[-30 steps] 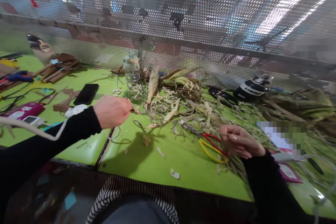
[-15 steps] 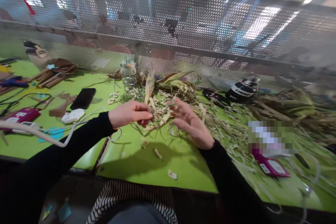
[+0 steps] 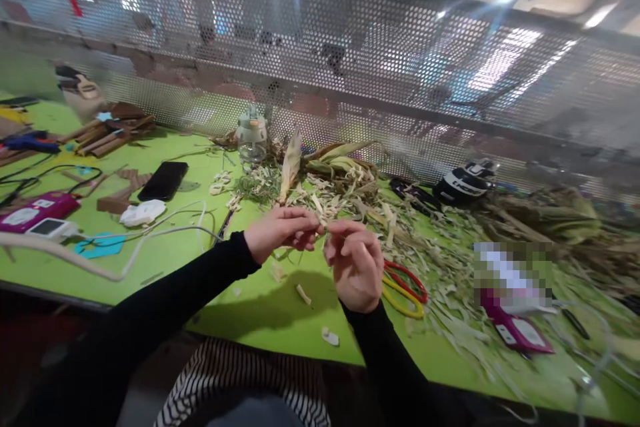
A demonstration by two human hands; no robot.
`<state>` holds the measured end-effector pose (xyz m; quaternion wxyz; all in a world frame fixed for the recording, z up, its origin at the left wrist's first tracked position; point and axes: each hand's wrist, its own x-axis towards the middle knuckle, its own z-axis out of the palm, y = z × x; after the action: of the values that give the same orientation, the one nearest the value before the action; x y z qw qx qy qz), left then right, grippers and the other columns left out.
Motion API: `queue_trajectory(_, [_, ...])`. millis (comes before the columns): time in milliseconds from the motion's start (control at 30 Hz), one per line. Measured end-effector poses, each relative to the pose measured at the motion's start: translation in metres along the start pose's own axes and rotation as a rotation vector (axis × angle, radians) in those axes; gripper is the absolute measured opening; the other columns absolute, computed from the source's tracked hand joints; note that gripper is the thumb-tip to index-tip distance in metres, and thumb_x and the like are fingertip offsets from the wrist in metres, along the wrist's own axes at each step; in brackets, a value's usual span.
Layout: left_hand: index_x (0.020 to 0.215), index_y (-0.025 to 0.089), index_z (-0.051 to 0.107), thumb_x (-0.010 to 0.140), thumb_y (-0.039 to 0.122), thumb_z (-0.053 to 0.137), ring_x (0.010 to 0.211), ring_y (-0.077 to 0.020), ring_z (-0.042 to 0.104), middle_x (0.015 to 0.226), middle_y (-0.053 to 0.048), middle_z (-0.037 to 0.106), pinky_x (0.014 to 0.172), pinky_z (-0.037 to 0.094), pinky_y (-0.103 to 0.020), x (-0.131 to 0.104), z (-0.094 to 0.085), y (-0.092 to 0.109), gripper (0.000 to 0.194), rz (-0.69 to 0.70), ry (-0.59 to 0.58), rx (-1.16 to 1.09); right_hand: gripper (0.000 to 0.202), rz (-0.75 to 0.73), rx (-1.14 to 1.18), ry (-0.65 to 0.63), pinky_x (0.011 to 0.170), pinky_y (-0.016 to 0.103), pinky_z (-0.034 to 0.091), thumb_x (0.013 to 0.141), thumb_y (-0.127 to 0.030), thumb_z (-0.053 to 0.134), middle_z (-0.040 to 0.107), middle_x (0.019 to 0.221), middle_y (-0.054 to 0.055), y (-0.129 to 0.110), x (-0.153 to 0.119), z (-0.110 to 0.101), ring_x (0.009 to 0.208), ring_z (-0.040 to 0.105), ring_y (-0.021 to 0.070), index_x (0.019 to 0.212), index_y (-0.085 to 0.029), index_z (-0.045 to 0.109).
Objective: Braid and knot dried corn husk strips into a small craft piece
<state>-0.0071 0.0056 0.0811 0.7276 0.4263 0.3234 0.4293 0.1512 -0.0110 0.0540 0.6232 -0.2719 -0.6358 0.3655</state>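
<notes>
My left hand [image 3: 285, 232] and my right hand [image 3: 356, 263] meet over the middle of the green table [image 3: 240, 307]. Thumb and fingers of my left hand are pinched together on something too small to make out. My right hand's thumb and index finger close at the same spot, its other fingers curled. Behind the hands lie pale husk shreds [image 3: 325, 197] and an upright dried husk [image 3: 291, 167]. Red scissors handles or loops [image 3: 413, 280] and a yellow loop [image 3: 405, 300] lie just right of my right hand.
A black phone [image 3: 163, 181], white crumpled piece [image 3: 143, 212] and cables lie left, near a magenta device [image 3: 37, 210]. A clear bottle [image 3: 252, 137] stands behind. To the right are a black-and-white container [image 3: 465, 182], another magenta device [image 3: 523, 332] and husks [image 3: 565, 213]. A perforated metal screen [image 3: 300, 67] borders the back.
My right hand has moved in to meet my left, its fingers now curled instead of spread. The left has shifted right. The red and yellow loops have come into view.
</notes>
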Motion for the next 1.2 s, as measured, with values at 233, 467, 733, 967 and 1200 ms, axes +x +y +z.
queue_trajectory(233, [0.074, 0.011, 0.063, 0.083, 0.018, 0.056, 0.048, -0.0029, 0.054, 0.057, 0.002, 0.057, 0.048, 0.044, -0.012, 0.016, 0.009, -0.009, 0.013, -0.006, 0.091, -0.363, 0.026, 0.258, 0.538, 0.208, 0.038, 0.018, 0.03, 0.084, -0.032, 0.048, 0.051, 0.088, 0.001, -0.001, 0.016, 0.011, 0.055, 0.039, 0.0079, 0.064, -0.02, 0.037])
queue_trajectory(467, [0.068, 0.013, 0.058, 0.078, 0.02, 0.058, 0.046, -0.0043, 0.048, 0.054, 0.003, 0.052, 0.045, 0.036, -0.015, 0.037, 0.005, -0.03, 0.012, 0.17, 0.217, -0.123, 0.024, 0.26, 0.255, 0.159, 0.04, 0.021, 0.024, 0.085, -0.024, 0.044, 0.03, 0.059, -0.006, 0.013, 0.011, 0.009, 0.044, 0.021, 0.0077, 0.064, -0.022, 0.033])
queue_trajectory(733, [0.075, 0.015, 0.059, 0.086, 0.022, 0.043, 0.068, -0.0141, 0.053, 0.074, -0.005, 0.06, 0.064, 0.039, -0.026, 0.035, -0.015, -0.034, 0.021, 0.692, 0.462, 1.367, 0.024, -0.042, -0.582, -0.128, 0.061, 0.027, 0.035, 0.09, -0.024, 0.041, 0.046, 0.066, -0.001, 0.017, -0.001, 0.011, 0.062, 0.043, 0.0124, 0.067, -0.02, 0.045])
queue_trajectory(967, [0.085, 0.014, 0.064, 0.087, 0.014, 0.043, 0.07, -0.0185, 0.053, 0.081, -0.01, 0.063, 0.063, 0.037, -0.031, 0.005, -0.024, -0.031, 0.021, 0.74, -0.056, 1.907, 0.028, 0.19, -0.485, -0.248, 0.055, 0.025, 0.034, 0.092, -0.035, 0.042, 0.048, 0.062, -0.002, 0.005, 0.008, -0.005, 0.056, 0.042, 0.011, 0.072, -0.02, 0.053])
queue_trajectory(1200, [0.08, 0.019, 0.065, 0.085, 0.021, 0.05, 0.071, -0.0149, 0.055, 0.076, -0.006, 0.063, 0.068, 0.041, -0.027, -0.028, -0.022, -0.008, 0.016, 0.606, -0.415, 1.288, 0.028, 0.159, -0.63, -0.618, 0.061, 0.025, 0.037, 0.089, -0.038, 0.048, 0.053, 0.067, -0.001, -0.012, 0.045, -0.029, 0.063, 0.049, 0.0129, 0.071, -0.019, 0.058])
